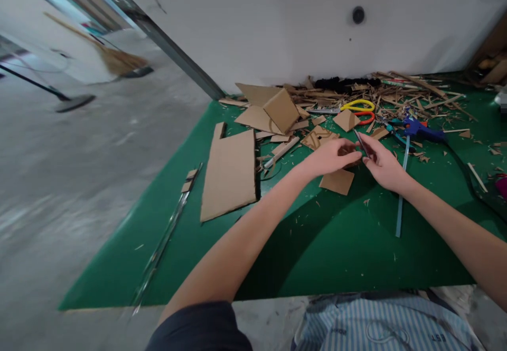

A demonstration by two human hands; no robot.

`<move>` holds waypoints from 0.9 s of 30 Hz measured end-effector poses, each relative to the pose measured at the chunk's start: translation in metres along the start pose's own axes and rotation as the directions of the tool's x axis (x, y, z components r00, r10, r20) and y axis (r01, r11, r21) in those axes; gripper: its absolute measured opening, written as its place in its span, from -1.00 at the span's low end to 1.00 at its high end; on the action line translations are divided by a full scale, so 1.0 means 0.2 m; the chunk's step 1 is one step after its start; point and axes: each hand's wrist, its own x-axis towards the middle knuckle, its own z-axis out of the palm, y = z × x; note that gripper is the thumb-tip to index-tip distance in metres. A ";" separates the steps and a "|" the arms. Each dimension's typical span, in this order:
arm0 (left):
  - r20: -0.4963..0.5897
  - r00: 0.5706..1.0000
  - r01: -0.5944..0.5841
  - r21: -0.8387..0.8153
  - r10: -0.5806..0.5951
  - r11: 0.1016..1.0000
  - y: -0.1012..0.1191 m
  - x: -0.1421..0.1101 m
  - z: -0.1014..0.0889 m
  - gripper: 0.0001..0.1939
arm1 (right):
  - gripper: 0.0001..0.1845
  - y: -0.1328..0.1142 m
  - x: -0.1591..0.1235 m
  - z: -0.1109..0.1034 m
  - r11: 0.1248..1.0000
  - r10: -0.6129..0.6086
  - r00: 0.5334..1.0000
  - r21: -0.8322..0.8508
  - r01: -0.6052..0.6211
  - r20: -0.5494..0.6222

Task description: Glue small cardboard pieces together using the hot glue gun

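My right hand [382, 166] grips a thin dark stick-like piece [362, 144], held at a slant between thumb and fingers; its exact kind is unclear. Close on its left is my left hand [332, 156], fingers curled and thumb pressed in, with whatever it holds hidden. Below both hands, a small square of cardboard [337, 183] lies on the green table [309, 266]. Just behind them are a cut cardboard piece with dark curved marks [318, 138] and another small cardboard square [346, 120]. A blue glue gun [423, 130] rests right of my right hand.
Scissors [358, 105] with yellow and orange handles lie behind my hands, before a heap of cardboard scraps [412, 89] along the wall. A large cardboard sheet [229, 174], folded cardboard [281, 110] and clear strips [168, 229] are leftward. A pale blue strip [401, 203] lies right.
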 end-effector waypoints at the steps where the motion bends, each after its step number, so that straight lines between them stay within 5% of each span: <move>1: 0.006 1.000 -0.001 -0.164 0.002 0.986 0.01 0.00 0.04 -0.65 | -0.31 -0.01 0.00 0.01 0.999 -0.031 0.999 -0.028 0.031 -0.022; 3: -0.117 0.993 -0.051 -0.385 0.006 0.921 0.03 0.01 0.12 -0.72 | -0.34 -0.03 0.00 0.02 0.993 -0.059 0.997 -0.107 0.053 -0.054; 6: -0.262 0.965 -0.137 -0.409 0.028 0.902 0.06 0.02 0.14 -0.78 | -0.35 -0.09 0.00 0.00 0.975 -0.069 0.994 -0.216 0.050 -0.082; 9: -0.360 0.931 -0.122 -0.139 0.064 0.983 0.07 0.01 0.00 -0.76 | -0.32 -0.14 0.02 -0.11 0.928 -0.110 0.990 -0.364 0.072 -0.085; 12: -0.322 0.947 0.088 0.223 -0.012 0.971 0.01 -0.01 -0.20 -0.70 | -0.35 -0.14 0.04 -0.29 0.790 -0.110 0.985 -0.613 0.006 -0.133; 16: -0.361 0.929 0.301 0.612 -0.080 0.731 -0.11 -0.03 -0.33 -0.71 | -0.36 -0.01 0.03 -0.51 0.493 0.032 0.966 -0.837 -0.238 -0.256; 20: -0.455 0.889 0.350 0.751 0.054 0.560 -0.10 -0.05 -0.29 -0.65 | -0.41 0.13 -0.01 -0.58 0.321 0.137 0.936 -0.879 -0.352 -0.325; 22: -0.380 0.921 0.265 0.767 0.081 0.585 -0.03 -0.08 -0.27 -0.52 | -0.45 0.17 -0.02 -0.58 0.299 0.175 0.931 -0.884 -0.359 -0.319; 24: -0.071 0.997 0.043 0.741 0.015 0.670 0.03 -0.12 -0.26 -0.38 | -0.48 0.19 -0.02 -0.58 0.295 0.195 0.926 -0.881 -0.369 -0.323; 25: 0.129 0.991 -0.073 0.688 -0.022 0.722 0.06 -0.15 -0.25 -0.32 | -0.48 0.19 -0.01 -0.57 0.298 0.194 0.924 -0.877 -0.376 -0.330; 27: 0.297 0.953 -0.141 0.610 -0.060 0.780 0.09 -0.20 -0.21 -0.23 | -0.46 0.19 -0.01 -0.57 0.310 0.173 0.920 -0.868 -0.389 -0.351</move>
